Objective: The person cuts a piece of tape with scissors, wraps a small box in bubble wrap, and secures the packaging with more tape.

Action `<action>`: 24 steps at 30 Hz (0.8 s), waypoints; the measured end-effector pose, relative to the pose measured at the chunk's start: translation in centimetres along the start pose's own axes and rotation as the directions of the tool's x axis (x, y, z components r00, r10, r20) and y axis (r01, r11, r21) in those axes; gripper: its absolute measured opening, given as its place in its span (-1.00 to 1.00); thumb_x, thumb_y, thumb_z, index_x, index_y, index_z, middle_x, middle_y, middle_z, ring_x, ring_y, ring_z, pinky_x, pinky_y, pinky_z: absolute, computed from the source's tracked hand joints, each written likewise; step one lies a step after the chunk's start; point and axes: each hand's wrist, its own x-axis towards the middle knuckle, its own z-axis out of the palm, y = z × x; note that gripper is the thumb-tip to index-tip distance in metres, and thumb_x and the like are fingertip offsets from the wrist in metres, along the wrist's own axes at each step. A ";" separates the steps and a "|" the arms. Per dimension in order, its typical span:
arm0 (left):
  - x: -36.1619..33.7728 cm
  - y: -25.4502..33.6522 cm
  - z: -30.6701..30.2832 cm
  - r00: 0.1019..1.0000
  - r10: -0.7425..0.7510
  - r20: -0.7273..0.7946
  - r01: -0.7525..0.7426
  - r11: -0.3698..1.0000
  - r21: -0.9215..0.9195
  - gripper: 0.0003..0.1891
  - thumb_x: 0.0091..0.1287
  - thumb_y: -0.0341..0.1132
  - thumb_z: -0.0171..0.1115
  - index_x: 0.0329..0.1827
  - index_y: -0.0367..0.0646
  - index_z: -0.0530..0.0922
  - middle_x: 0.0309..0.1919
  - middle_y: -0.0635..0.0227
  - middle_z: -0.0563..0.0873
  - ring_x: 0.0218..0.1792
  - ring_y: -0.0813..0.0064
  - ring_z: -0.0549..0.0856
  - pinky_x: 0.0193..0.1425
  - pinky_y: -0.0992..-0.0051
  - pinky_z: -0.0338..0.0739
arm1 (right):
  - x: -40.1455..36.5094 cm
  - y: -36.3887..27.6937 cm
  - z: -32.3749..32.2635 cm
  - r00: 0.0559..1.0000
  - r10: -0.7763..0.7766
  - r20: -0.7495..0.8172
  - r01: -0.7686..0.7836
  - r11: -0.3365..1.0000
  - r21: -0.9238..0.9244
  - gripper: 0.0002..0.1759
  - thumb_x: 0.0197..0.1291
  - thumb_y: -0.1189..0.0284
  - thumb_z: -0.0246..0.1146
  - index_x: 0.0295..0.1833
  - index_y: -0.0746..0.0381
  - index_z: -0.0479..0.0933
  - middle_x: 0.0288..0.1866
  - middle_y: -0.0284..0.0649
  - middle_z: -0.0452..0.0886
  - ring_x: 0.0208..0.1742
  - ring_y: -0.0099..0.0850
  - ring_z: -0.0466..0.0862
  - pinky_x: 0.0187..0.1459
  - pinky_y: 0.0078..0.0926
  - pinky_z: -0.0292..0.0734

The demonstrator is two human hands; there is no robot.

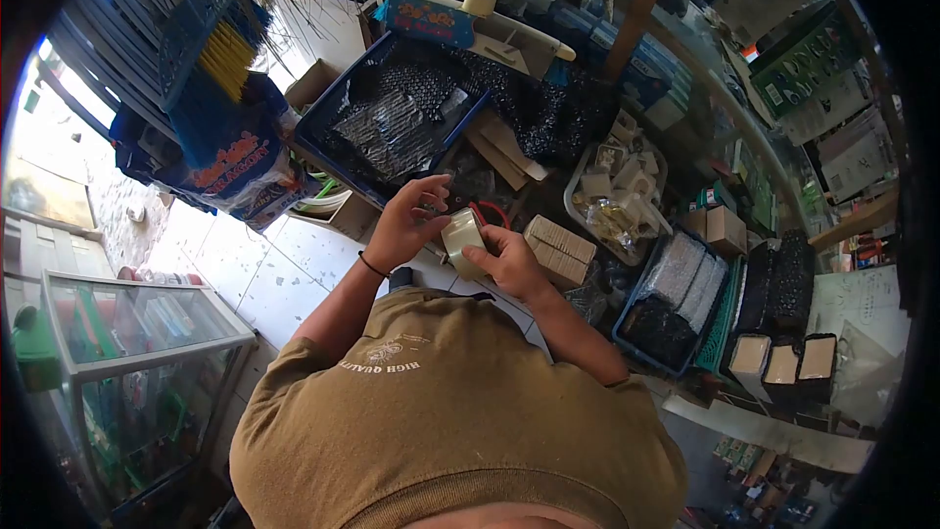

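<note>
Head view: I see the left hand (406, 220) and right hand (509, 260) together grasping a small pale box (462, 232), held between them just beside a brown carton (560, 251)

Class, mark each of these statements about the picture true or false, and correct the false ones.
1. The left hand and the right hand both touch the small pale box. True.
2. The dark wristband is on the right wrist. False: it is on the left wrist.
3. A blue crate of dark packets lies beyond the hands. True.
4. The person's shirt is red. False: it is brown.
5. The cardboard box lies on the left hand's outer side. False: it lies just past the right hand.
6. A glass cabinet stands on the person's left. True.
</note>
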 end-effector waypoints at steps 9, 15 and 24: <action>-0.4 -0.3 0.2 1.000 0.014 -0.028 -0.013 0.999 0.037 -0.40 0.01 -0.53 0.31 0.19 -0.04 0.39 -0.14 0.46 0.53 -0.19 0.66 0.54 -0.15 0.61 0.43 | 0.2 0.0 -0.2 1.000 0.004 -0.008 -0.004 0.996 -0.088 -0.78 0.14 0.44 0.24 -0.15 0.35 0.51 -0.28 -0.31 0.58 -0.27 -0.64 0.54 -0.21 -0.65 0.45; -0.4 0.5 -0.3 0.998 0.045 -0.049 -0.041 0.995 0.088 -0.40 0.02 -0.52 0.31 0.19 -0.04 0.38 -0.14 0.46 0.53 -0.18 0.66 0.55 -0.16 0.60 0.44 | 0.8 -0.2 -0.3 1.000 -0.004 -0.017 0.003 0.995 -0.095 -0.71 0.09 0.33 0.26 -0.19 0.34 0.53 -0.33 -0.26 0.61 -0.29 -0.58 0.53 -0.21 -0.57 0.43; -1.1 0.5 -1.0 0.992 -0.004 -0.123 -0.014 0.989 -0.144 -0.58 0.24 -0.36 0.19 0.17 -0.12 0.39 -0.13 0.40 0.54 -0.16 0.64 0.56 -0.19 0.63 0.48 | 1.1 -0.2 0.3 0.994 -0.084 -0.071 0.047 0.907 -0.419 -0.70 0.04 0.31 0.27 -0.21 0.33 0.52 -0.32 -0.06 0.61 -0.29 -0.32 0.62 -0.21 -0.47 0.46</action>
